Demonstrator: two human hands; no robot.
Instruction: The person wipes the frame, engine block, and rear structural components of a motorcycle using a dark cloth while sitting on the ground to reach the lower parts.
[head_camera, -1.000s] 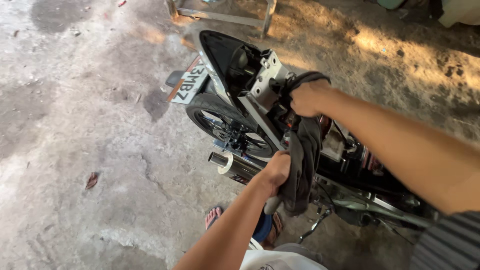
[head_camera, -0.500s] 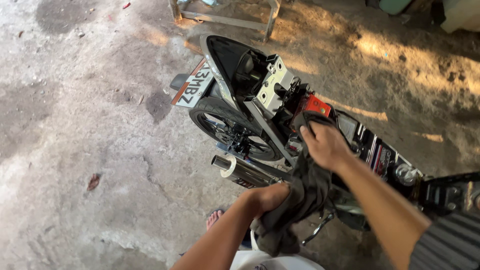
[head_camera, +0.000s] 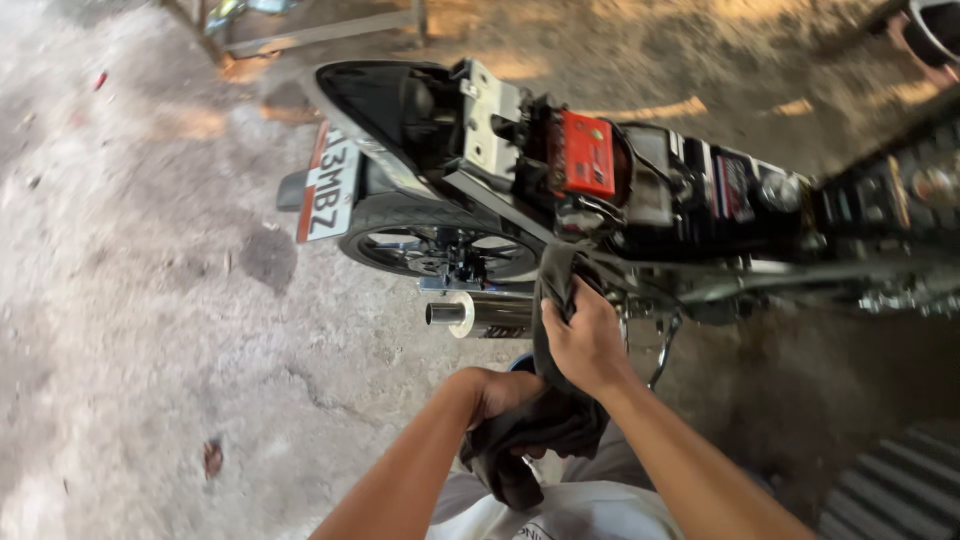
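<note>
Cloth (head_camera: 545, 420), dark grey, held in both hands just below the stripped motorcycle (head_camera: 620, 190); left hand (head_camera: 495, 392) fingers closed around its bunched lower part; right hand (head_camera: 585, 340) fingers closed on its upper strip, near the exhaust pipe (head_camera: 480, 314); red battery (head_camera: 587, 153) exposed above; concrete floor (head_camera: 150, 330) beneath.

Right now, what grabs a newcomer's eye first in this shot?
The stripped motorbike across the top of the frame, seat off, with a bright red box exposed mid-frame. Below it, both hands grip a dark rag: the right hand up near the bike's frame, the left hand lower. The chrome exhaust pokes out just left of them, over stained concrete floor.
</note>
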